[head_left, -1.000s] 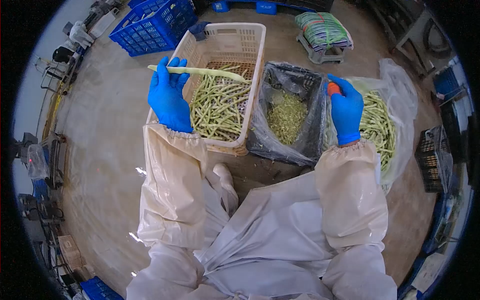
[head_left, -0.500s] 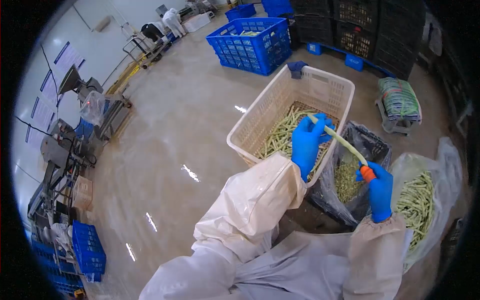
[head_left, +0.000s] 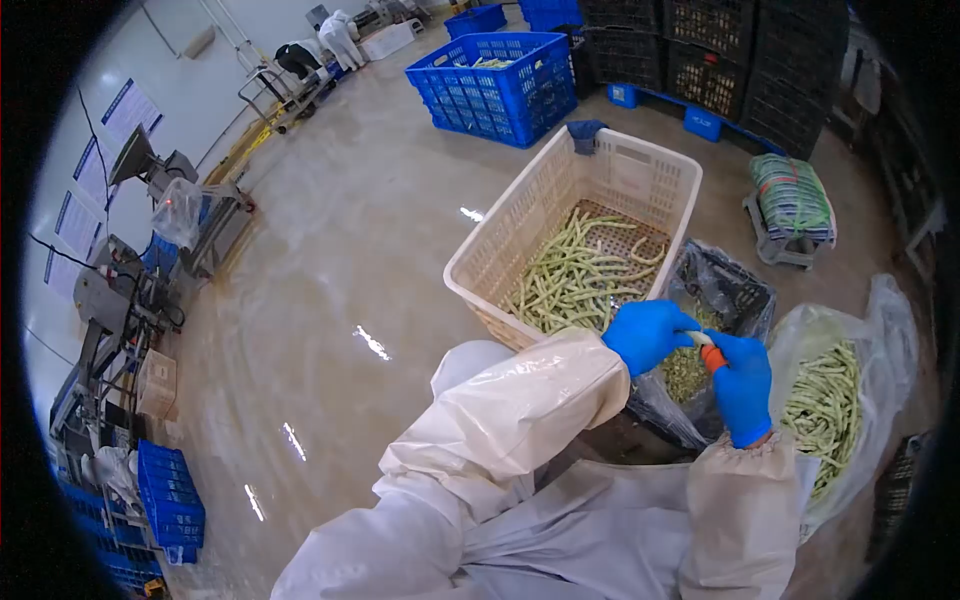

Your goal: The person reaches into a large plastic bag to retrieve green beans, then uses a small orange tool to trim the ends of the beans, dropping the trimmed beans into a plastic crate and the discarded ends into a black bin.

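Observation:
My left hand (head_left: 650, 336), in a blue glove, is closed on one end of a pale green bean pod (head_left: 697, 339). Close beside it, my right hand (head_left: 742, 385) is closed round an orange-red piece (head_left: 713, 358) at the pod's other end. Both hands are over a bin lined with dark plastic (head_left: 655, 405) that holds green scraps (head_left: 684, 374). The white crate (head_left: 520, 193) has many long green pods (head_left: 573, 275) on its bottom. At the right, a clear plastic bag (head_left: 885, 360) holds more pods (head_left: 825, 400).
A blue crate (head_left: 490, 95) and stacked black crates (head_left: 708, 50) stand at the back. A wrapped bundle (head_left: 790, 195) rests on a low stand at the right. Machines (head_left: 105, 300) line the left wall. A person in white (head_left: 340, 40) is far off.
My left hand has moved down and right, out from over the white crate, to beside my right hand. The pod, stretched long between the hands before, now shows only as a short piece.

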Motion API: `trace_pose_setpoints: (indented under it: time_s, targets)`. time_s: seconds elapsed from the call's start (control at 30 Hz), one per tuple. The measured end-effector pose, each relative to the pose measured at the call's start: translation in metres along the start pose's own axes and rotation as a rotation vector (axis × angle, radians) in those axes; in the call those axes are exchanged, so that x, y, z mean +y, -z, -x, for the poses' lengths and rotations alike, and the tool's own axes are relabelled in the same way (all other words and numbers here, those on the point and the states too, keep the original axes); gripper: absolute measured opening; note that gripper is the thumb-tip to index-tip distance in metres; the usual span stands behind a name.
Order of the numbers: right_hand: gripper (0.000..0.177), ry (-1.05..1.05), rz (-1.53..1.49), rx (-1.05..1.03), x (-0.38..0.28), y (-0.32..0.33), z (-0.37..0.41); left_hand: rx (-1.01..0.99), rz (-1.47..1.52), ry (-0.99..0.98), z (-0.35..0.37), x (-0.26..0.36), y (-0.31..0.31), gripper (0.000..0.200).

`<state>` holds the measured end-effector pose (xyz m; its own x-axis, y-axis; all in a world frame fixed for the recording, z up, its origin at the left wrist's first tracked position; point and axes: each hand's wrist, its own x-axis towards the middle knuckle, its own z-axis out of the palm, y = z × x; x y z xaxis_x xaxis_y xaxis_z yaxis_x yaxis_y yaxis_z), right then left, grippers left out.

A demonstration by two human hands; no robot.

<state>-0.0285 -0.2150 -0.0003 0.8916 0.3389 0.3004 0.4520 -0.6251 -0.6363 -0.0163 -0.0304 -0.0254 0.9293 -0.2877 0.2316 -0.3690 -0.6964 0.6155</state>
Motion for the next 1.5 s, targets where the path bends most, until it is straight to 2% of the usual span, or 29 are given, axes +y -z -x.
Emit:
trace_pose_setpoints:
  time_s: [0.17, 0.27, 0.53, 0.67, 0.77, 0.87, 0.93, 0.97, 1.0, 1.03, 1.1, 1.13, 1.17, 1.2, 1.23, 1.3, 1.33, 1.43, 1.5]
  targets:
    - [0.027, 0.15, 0.204, 0.05, 0.008, -0.006, 0.006, 0.031, -0.187, -0.047, 0.0, -0.001, -0.003, 0.023]
    - [0.026, 0.1, 0.276, 0.032, 0.005, -0.006, 0.007, 0.024, -0.249, -0.065, 0.0, 0.001, -0.005, 0.023]
    - [0.026, 0.057, 0.159, 0.096, 0.005, -0.008, 0.007, 0.113, -0.3, -0.083, 0.001, 0.006, -0.005, 0.017]
    - [0.025, 0.001, 0.155, 0.163, 0.006, -0.007, 0.007, 0.062, -0.296, -0.058, -0.001, 0.007, -0.002, 0.023]
    - [0.024, 0.108, 0.267, 0.225, 0.001, -0.005, 0.008, 0.094, -0.253, -0.062, 0.0, 0.011, -0.001, 0.021]
    - [0.021, -0.162, -0.173, 0.178, 0.011, -0.007, 0.005, 0.145, -0.131, -0.037, 0.002, 0.017, 0.005, 0.02]
    - [0.019, -0.327, -0.673, 0.115, 0.005, 0.001, -0.002, 0.197, 0.03, -0.024, 0.003, 0.018, 0.004, 0.019]
    - [0.019, -0.416, -0.914, 0.093, 0.002, 0.007, -0.005, 0.153, 0.259, 0.072, 0.001, 0.017, 0.003, 0.02]
    - [0.021, -0.364, -0.98, 0.096, 0.001, 0.007, -0.005, 0.091, 0.498, 0.168, -0.002, 0.014, 0.001, 0.021]
    - [0.02, -0.345, -0.952, 0.103, 0.001, 0.005, -0.004, 0.016, 0.745, 0.267, -0.005, 0.015, -0.004, 0.022]
    - [0.019, -0.305, -0.878, 0.098, -0.003, 0.003, -0.005, 0.176, 0.791, 0.142, -0.004, 0.014, 0.004, 0.027]
    - [0.019, -0.286, -0.841, 0.083, -0.004, 0.003, -0.004, 0.248, 1.011, 0.248, -0.01, 0.012, 0.0, 0.024]
    - [0.018, -0.302, -0.787, 0.096, -0.004, 0.003, -0.004, 0.196, 0.959, 0.33, -0.01, 0.013, 0.029, 0.021]
    - [0.019, -0.316, -0.742, 0.105, 0.001, 0.004, -0.002, 0.273, 1.076, 0.374, -0.01, 0.018, 0.043, 0.022]
    - [0.019, -0.327, -0.691, 0.115, 0.011, 0.005, -0.001, 0.33, 1.027, 0.383, -0.013, 0.008, 0.052, 0.024]
    - [0.021, -0.334, -0.606, 0.12, 0.029, 0.002, -0.003, 0.495, 1.086, 0.325, -0.015, -0.006, 0.069, 0.026]
    - [0.024, -0.343, -0.423, 0.099, 0.036, 0.002, -0.002, 0.535, 1.087, 0.271, -0.016, -0.014, 0.078, 0.029]
    - [0.026, 0.037, 0.34, 0.291, 0.041, -0.002, 0.0, 0.662, 1.126, 0.247, -0.014, -0.033, 0.099, 0.033]
    - [0.026, 0.024, 0.162, 0.26, 0.044, -0.007, 0.0, 0.693, 1.147, 0.247, -0.013, -0.041, 0.105, 0.033]
